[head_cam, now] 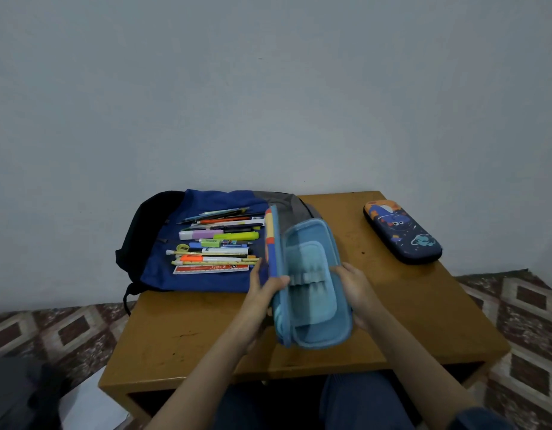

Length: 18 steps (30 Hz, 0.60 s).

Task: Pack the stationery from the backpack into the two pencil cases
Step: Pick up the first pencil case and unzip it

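Observation:
A blue pencil case (312, 293) is held open over the middle of the wooden table (181, 330); its pale blue inside with elastic loops faces up and looks empty. My left hand (263, 293) grips its upright lid edge, and my right hand (357, 290) holds its right side. A blue, grey and black backpack (162, 268) lies flat at the table's back left. On it rests a pile of stationery (215, 243): pens, pencils, highlighters, erasers and a red ruler (211, 269). A second, dark blue space-print pencil case (402, 232) lies shut at the back right.
The table stands against a plain grey wall. Patterned floor tiles (66, 333) surround it. My knees are under the table's front edge. Something dark and a white sheet (91, 408) lie on the floor at lower left.

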{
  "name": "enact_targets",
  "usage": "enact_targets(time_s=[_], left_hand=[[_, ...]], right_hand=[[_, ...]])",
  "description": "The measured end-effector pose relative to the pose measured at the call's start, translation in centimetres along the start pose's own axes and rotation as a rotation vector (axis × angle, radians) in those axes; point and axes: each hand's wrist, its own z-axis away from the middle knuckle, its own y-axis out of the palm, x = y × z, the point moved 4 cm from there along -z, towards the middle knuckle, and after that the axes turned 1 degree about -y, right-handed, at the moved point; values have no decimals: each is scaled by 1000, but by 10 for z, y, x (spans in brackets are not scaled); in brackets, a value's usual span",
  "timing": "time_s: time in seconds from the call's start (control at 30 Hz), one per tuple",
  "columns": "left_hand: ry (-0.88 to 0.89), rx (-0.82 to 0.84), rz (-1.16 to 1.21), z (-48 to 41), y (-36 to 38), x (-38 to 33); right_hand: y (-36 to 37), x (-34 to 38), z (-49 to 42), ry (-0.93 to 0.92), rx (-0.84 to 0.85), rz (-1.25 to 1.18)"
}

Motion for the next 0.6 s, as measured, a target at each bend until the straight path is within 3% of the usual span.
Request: enact_targets(time_s=[0.13,0.37,0.6], left_hand=[[-16,-119,95,-2,-22,2],[-53,-417,-304,-8,-64,19],[-108,-417,-496,-12,-79,30]], right_hand=[[-19,-7,-3,31,-84,23],[-28,-29,-8,85,-73,77],[-15,-32,-11,34,27,145]])
